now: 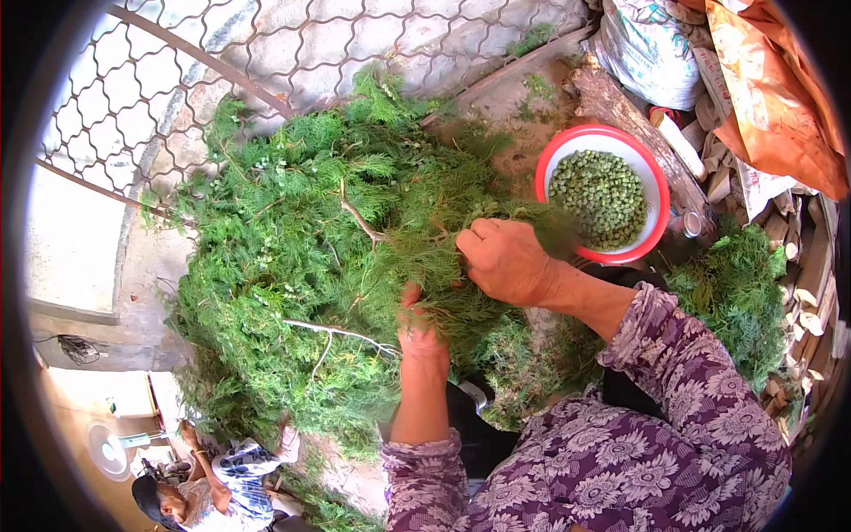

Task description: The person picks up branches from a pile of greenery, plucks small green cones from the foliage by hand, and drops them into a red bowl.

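My right hand point(510, 262) is closed, its fingers curled round a stem of a feathery evergreen branch point(434, 264). Lower down, my left hand point(419, 332) grips the same greenery from beneath, its fingers partly covered by leaves. A large heap of cut evergreen branches point(292, 230) spreads in front of and to the left of both hands. Just beyond my right hand stands a white basin with a red rim point(659, 168), holding many small green cones point(598, 199).
A wire mesh fence point(346, 40) borders the far side. At right lie a log point(629, 115), a white sack point(651, 58), orange sheeting point(771, 89), split wood point(811, 301) and more cut greenery point(731, 293). Another person point(217, 483) sits at lower left near a fan point(106, 450).
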`<control>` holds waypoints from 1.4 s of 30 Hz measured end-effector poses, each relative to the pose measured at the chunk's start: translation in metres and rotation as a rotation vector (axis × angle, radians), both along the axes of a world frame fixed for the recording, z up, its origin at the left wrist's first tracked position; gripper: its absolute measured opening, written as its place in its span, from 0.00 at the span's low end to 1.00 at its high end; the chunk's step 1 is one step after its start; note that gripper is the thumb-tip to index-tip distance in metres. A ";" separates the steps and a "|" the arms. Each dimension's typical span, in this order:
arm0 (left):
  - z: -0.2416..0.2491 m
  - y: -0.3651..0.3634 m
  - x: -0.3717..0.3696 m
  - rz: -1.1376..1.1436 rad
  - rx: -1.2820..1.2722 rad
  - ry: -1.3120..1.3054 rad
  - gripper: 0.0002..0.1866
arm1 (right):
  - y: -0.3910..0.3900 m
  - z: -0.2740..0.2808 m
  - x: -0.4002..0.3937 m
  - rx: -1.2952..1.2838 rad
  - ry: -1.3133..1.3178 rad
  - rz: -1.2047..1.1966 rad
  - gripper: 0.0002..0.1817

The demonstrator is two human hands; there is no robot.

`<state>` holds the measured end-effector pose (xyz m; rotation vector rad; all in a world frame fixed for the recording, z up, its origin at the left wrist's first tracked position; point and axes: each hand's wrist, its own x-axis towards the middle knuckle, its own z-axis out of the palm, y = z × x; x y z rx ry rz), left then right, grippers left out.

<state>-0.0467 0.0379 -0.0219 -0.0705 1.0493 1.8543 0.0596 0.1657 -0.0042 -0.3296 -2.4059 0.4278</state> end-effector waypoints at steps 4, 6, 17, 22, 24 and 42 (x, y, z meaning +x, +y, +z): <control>-0.002 0.002 -0.001 -0.053 0.005 0.066 0.20 | 0.000 0.001 0.001 -0.027 0.003 -0.003 0.07; -0.002 0.002 0.001 -0.019 -0.024 0.039 0.19 | 0.001 0.001 0.002 -0.174 -0.031 -0.007 0.07; 0.010 0.003 0.001 -0.042 0.066 0.071 0.21 | 0.030 0.032 0.022 -1.651 0.053 0.434 0.09; 0.014 0.008 0.007 0.034 0.027 0.040 0.23 | 0.036 0.022 0.018 -1.587 0.085 0.392 0.09; 0.014 0.008 0.007 0.005 0.037 0.074 0.24 | 0.031 0.019 0.016 -1.472 0.051 0.329 0.08; 0.004 0.008 0.009 -0.013 0.063 0.080 0.21 | 0.016 -0.001 0.005 -0.733 0.007 0.142 0.12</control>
